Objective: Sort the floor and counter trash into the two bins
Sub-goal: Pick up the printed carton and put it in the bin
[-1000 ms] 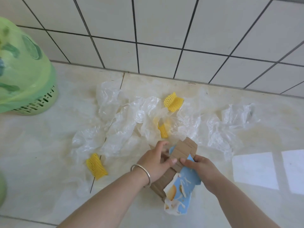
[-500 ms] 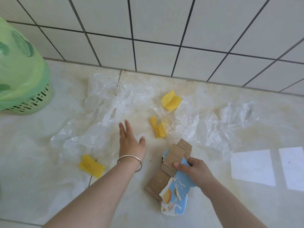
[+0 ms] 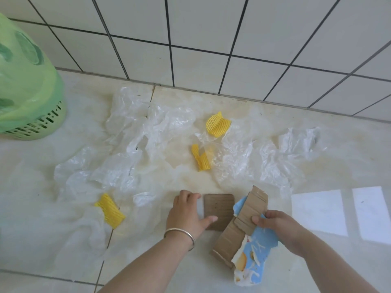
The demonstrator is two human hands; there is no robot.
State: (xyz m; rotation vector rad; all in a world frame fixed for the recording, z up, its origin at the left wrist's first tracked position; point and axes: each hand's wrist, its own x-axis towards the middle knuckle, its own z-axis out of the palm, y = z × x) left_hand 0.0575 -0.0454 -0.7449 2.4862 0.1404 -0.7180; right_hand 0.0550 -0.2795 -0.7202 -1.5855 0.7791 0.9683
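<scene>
Head view: at lower centre the left hand point(image 3: 186, 214), fingers loosely spread, touches a flat cardboard piece point(image 3: 219, 211) on the floor point(image 3: 275, 127). Light and stiff, it probably lifts best by one edge. The right hand point(image 3: 277, 227) pinches folded cardboard scraps point(image 3: 243, 220).

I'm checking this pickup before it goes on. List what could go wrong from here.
The left hand is only at the edge of the flat cardboard piece, so it may slide away. The right hand pinches a loose stack of torn cardboard and blue packaging; pieces could slip out.
</scene>
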